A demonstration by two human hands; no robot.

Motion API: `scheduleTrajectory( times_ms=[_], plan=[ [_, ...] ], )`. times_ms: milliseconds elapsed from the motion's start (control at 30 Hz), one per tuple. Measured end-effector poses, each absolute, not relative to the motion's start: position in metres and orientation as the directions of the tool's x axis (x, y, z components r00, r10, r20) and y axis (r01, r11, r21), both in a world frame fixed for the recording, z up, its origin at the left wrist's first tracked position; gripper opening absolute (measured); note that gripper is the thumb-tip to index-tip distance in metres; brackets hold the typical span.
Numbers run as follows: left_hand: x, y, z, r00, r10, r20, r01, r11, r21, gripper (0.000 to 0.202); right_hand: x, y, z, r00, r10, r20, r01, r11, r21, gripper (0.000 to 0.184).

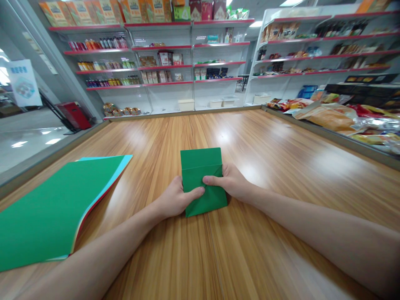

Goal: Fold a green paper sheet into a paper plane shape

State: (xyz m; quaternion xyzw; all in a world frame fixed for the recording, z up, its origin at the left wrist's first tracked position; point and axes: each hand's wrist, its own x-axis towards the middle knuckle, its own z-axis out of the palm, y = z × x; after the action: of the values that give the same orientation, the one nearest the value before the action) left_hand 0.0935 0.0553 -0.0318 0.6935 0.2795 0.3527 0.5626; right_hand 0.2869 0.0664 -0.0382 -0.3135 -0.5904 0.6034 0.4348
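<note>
A folded green paper [201, 166] lies on the wooden table [256, 158] in front of me. My left hand [173, 200] grips its left edge, thumb pressed on top and fingers curled beside and under it. My right hand [229, 183] holds the right edge, thumb lying across the fold, fingers tucked behind the paper. The two thumbs nearly meet at the paper's middle, where creased flaps form a shallow V.
A stack of coloured paper sheets [53, 208], green on top, lies at the left of the table. Snack bags [331, 114] are piled along the right edge. Store shelves [162, 62] with goods stand beyond the table's far end.
</note>
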Motion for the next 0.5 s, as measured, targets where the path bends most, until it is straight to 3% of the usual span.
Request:
scheduleTrajectory(
  times_ms=[233, 500],
  plan=[
    [0.0915, 0.0555, -0.0336, 0.608, 0.778, 0.159, -0.054, -0.159, 0.986, 0.045, 0.2903, 0.0670, -0.0404, -0.459, 0.881, 0.109, -0.190, 0.022, -0.981, 0.034],
    [0.0924, 0.0545, -0.0319, 0.612, 0.777, 0.146, -0.087, -0.117, 0.989, 0.048, 0.2882, 0.0697, -0.0424, -0.302, 0.953, 0.007, -0.226, -0.064, -0.972, 0.050]
  ],
)
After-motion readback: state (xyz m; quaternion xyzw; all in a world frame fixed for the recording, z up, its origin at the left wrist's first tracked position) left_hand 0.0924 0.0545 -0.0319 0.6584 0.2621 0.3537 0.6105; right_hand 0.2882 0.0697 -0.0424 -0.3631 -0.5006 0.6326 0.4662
